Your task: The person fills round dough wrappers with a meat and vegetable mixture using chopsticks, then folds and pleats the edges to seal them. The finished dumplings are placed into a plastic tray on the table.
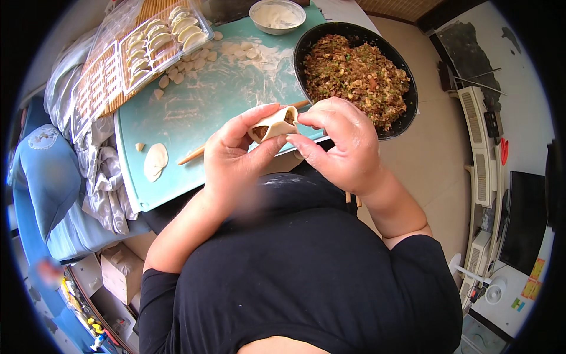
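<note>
1. Nearest the camera is the person's black shirt (306, 277), filling the lower middle of the view, with both bare forearms rising from it.
2. The left hand (233, 156) and the right hand (342, 147) meet just past the near edge of the board, over the person's lap.
3. Between them sits a half-folded dumpling (274, 124), pale dough with brown filling showing at its open top. The fingers of both hands are pinched together on its rim, left thumb and forefinger on one end, right on the other.
4. The teal board (194, 112) is dusted with flour. Near its left edge lies one flat round wrapper (155, 160) with a small dough scrap beside it.
5. A chopstick (194, 154) lies slanted on the board, running under the hands.
6. Small dough pieces (200, 59) are scattered toward the far edge.
7. At the far left corner, a clear plastic tray (156, 38) with compartments holds finished dumplings.
8. A white bowl of flour (277, 16) stands at the far edge.
9. A black bowl of chopped filling (356, 76) rests at the board's right edge, just beyond the right hand.
10. Cardboard boxes (121, 271) sit on the floor, lower left.
</note>
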The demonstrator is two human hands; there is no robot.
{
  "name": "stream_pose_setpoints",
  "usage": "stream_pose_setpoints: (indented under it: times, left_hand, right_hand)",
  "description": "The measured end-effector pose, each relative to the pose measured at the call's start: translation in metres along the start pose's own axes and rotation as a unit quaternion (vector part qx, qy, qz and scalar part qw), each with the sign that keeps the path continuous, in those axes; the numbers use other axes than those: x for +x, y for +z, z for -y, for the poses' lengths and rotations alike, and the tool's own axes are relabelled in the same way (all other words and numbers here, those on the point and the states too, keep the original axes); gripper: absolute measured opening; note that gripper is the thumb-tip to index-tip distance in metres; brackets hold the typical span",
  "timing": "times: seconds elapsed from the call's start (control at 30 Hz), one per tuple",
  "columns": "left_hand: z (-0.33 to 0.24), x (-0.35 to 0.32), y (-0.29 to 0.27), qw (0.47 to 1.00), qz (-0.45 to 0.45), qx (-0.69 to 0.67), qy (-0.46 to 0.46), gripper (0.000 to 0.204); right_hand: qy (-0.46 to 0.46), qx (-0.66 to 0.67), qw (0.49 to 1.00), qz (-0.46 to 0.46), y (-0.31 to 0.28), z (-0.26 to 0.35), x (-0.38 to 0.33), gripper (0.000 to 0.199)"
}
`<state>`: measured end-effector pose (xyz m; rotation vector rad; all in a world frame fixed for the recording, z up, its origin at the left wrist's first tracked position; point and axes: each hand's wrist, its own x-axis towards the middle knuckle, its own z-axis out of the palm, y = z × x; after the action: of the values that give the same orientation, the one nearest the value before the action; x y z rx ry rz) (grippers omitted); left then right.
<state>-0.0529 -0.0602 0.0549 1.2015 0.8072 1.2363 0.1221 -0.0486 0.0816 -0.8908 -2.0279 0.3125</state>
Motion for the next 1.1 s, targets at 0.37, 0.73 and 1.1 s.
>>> stream_pose_setpoints:
  times: [0.37, 0.73, 1.1]
  left_hand:
    - [0.001, -0.001, -0.001, 0.999, 0.014, 0.037, 0.015, 0.041]
    - [0.007, -0.002, 0.002, 0.999, -0.008, 0.027, 0.018, 0.041]
    - [0.004, 0.0, 0.007, 0.999, -0.004, 0.04, 0.018, 0.041]
  right_hand:
    - [-0.023, 0.017, 1.0, -0.009, 0.004, -0.005, 0.0, 0.019]
    - [0.048, 0.084, 0.995, 0.009, 0.006, -0.005, 0.001, 0.031]
    - [-0.023, 0.004, 0.999, -0.029, 0.005, -0.002, 0.003, 0.019]
